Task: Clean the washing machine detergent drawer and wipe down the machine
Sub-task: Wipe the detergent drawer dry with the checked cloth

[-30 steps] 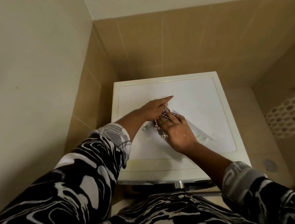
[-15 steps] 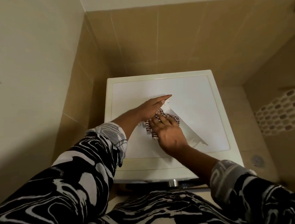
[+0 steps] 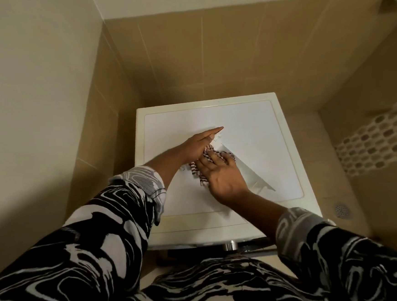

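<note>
Both flat: my left hand (image 3: pixel 200 143) braces the drawer (image 3: pixel 249 171) by its wall — light, stiff plastic, I'd judge — right hand (image 3: pixel 221 178) pressing limp cloth (image 3: pixel 198 171).

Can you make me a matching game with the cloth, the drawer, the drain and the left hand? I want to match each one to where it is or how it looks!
Things:
1. cloth
2. drawer
3. drain
4. left hand

Places or looks:
A. on the floor, to the right of the washing machine
B. striped, pressed under the right hand
C. white, lying on top of the washing machine
D. fingers straight, beside the cloth

Pairs: 1-B, 2-C, 3-A, 4-D
</note>
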